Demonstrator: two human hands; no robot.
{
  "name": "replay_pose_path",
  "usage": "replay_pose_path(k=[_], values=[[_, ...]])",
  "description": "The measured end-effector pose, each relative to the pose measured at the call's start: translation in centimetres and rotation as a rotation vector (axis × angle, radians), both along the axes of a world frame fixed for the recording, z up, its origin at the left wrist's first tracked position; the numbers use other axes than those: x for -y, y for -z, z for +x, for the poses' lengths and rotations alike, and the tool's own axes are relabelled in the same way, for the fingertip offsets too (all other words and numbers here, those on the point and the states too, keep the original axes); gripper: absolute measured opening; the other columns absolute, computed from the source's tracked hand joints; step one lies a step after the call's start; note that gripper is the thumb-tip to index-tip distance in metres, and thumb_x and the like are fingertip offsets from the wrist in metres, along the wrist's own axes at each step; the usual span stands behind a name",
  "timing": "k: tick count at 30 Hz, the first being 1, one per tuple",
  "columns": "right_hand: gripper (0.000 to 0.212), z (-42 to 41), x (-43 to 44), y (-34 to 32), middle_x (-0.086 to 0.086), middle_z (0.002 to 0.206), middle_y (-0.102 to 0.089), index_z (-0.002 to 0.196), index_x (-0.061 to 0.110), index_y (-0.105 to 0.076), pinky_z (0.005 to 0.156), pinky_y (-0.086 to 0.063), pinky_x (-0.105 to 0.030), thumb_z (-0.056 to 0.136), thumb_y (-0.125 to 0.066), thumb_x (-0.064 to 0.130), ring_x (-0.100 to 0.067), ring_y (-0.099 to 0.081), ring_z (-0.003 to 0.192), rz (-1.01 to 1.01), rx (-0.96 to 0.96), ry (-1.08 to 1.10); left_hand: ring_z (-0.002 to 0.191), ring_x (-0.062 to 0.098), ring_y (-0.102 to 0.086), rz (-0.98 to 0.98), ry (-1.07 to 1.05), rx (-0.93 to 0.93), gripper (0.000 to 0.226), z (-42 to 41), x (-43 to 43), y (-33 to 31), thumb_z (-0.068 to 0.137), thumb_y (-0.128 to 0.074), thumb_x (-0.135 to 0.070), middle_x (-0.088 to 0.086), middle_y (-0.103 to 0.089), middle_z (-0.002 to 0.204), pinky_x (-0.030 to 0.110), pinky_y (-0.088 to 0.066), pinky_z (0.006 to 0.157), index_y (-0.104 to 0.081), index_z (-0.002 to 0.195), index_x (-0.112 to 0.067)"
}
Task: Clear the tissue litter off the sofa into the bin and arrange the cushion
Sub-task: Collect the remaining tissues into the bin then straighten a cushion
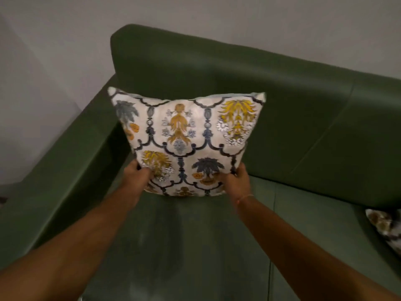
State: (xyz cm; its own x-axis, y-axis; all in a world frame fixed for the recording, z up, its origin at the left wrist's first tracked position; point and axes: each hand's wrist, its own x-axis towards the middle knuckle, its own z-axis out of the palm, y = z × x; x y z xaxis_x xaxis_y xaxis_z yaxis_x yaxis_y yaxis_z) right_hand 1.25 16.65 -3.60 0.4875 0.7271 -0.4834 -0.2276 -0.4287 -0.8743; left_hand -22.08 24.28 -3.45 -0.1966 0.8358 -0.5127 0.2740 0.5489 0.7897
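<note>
Both hands, the left hand and right hand, grip the flowery cushion by its bottom corners with closed fingers, and it should lean straight up against the green sofa back, close to the armrest.

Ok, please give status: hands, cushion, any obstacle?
Left hand and right hand grip cushion at lower corners. Cushion upright against sofa backrest. No tissue visible.

Cushion printed woven cloth; sofa smooth green leatherette
</note>
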Motion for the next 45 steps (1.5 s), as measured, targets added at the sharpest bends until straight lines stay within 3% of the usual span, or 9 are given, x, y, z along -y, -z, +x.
replay_pose_path(k=[4, 9, 14, 19, 22, 26, 34, 39, 45], values=[[0.060, 3.3, 2.4, 1.1, -0.004, 0.117, -0.067, 0.122, 0.027, -0.052, 0.097, -0.051, -0.052, 0.070, -0.072, 0.004, -0.028, -0.063, 0.107, -0.023, -0.029, 0.124, 0.087, 0.023, -0.057, 0.003, 0.121, 0.019, 0.053, 4.9, -1.2, 0.0, 0.074, -0.053, 0.013, 0.010, -0.064, 0.105, 0.031, -0.048, 0.072, -0.061, 0.121, -0.012], [0.069, 4.2, 3.1, 2.9, -0.004, 0.126, -0.063, 0.132, 0.023, -0.045, 0.101, -0.048, -0.054, 0.072, -0.072, 0.000, -0.028, -0.059, 0.114, -0.020, 0.001, 0.040, 0.083, 0.018, -0.060, 0.001, 0.184, -0.081, 0.053, 5.6, -1.3, 1.4, 0.083, -0.052, 0.000, 0.006, -0.064, 0.111, 0.030, -0.051, 0.070, -0.054, 0.133, -0.020], [0.084, 6.1, 5.6, 2.5, -0.014, 0.147, -0.047, 0.146, 0.016, -0.034, 0.109, -0.041, -0.053, 0.074, -0.074, -0.001, -0.032, -0.047, 0.132, -0.060, -0.065, 0.064, 0.112, 0.039, -0.058, -0.096, 0.461, -0.396, 0.039, 6.1, 2.6, 1.0, 0.086, -0.054, -0.010, 0.021, -0.061, 0.125, 0.048, -0.049, 0.099, -0.056, 0.125, -0.005], [0.079, 10.7, 13.4, 0.0, -0.019, 0.151, -0.039, 0.148, 0.015, -0.030, 0.109, -0.040, -0.047, 0.081, -0.069, -0.002, -0.031, -0.042, 0.136, -0.110, -0.045, 0.197, 0.083, 0.025, -0.061, -0.334, 0.903, -0.368, 0.052, 12.9, 7.8, -1.9, 0.080, -0.057, -0.013, 0.004, -0.060, 0.100, 0.036, -0.057, 0.065, -0.049, 0.131, -0.019], [0.075, 15.2, 18.9, -1.1, -0.017, 0.148, -0.042, 0.147, 0.016, -0.032, 0.109, -0.041, -0.049, 0.083, -0.064, -0.005, -0.032, -0.045, 0.133, -0.140, -0.013, 0.331, 0.114, 0.032, -0.059, -0.092, 1.168, -0.530, 0.067, 20.3, 9.5, -3.1, 0.078, -0.059, -0.019, 0.014, -0.059, 0.132, 0.038, -0.051, 0.094, -0.040, 0.142, -0.018], [0.073, 23.3, 26.5, -1.5, -0.016, 0.147, -0.045, 0.146, 0.017, -0.035, 0.109, -0.041, -0.052, 0.083, -0.063, -0.006, -0.030, -0.044, 0.134, -0.176, 0.064, 0.590, 0.131, 0.029, -0.051, 0.047, 1.360, -0.564, 0.078, 33.0, 13.1, -4.2, 0.080, -0.062, -0.032, 0.011, -0.050, 0.146, 0.035, -0.043, 0.107, -0.028, 0.150, -0.023], [0.089, 38.8, 38.3, -1.9, -0.013, 0.151, -0.040, 0.150, 0.019, -0.021, 0.115, -0.033, -0.048, 0.079, -0.072, 0.009, -0.028, -0.041, 0.136, -0.172, 0.165, 1.049, 0.132, 0.031, -0.049, 0.105, 1.453, -0.444, 0.085, 55.8, 19.5, -3.3, 0.076, -0.070, -0.031, 0.010, -0.049, 0.147, 0.039, -0.042, 0.110, -0.028, 0.149, -0.027], [0.094, 46.1, 42.8, -1.4, -0.012, 0.157, -0.030, 0.151, 0.022, -0.018, 0.116, -0.032, -0.050, 0.076, -0.072, 0.005, -0.030, -0.032, 0.141, -0.199, 0.133, 1.155, 0.138, 0.033, -0.041, 0.038, 1.364, -0.296, 0.078, 66.9, 21.9, -2.3, 0.081, -0.064, -0.017, 0.013, -0.042, 0.152, 0.044, -0.035, 0.116, -0.028, 0.150, -0.019], [0.085, 51.0, 43.4, 0.6, -0.007, 0.142, -0.051, 0.144, 0.026, -0.035, 0.103, -0.044, -0.055, 0.071, -0.059, -0.010, -0.031, -0.049, 0.124, -0.106, -0.027, 1.032, 0.126, 0.035, -0.049, -0.116, 1.181, -0.054, 0.061, 70.7, 24.2, -1.5, 0.081, -0.047, -0.016, 0.012, -0.054, 0.138, 0.053, -0.041, 0.109, -0.042, 0.141, -0.023]])
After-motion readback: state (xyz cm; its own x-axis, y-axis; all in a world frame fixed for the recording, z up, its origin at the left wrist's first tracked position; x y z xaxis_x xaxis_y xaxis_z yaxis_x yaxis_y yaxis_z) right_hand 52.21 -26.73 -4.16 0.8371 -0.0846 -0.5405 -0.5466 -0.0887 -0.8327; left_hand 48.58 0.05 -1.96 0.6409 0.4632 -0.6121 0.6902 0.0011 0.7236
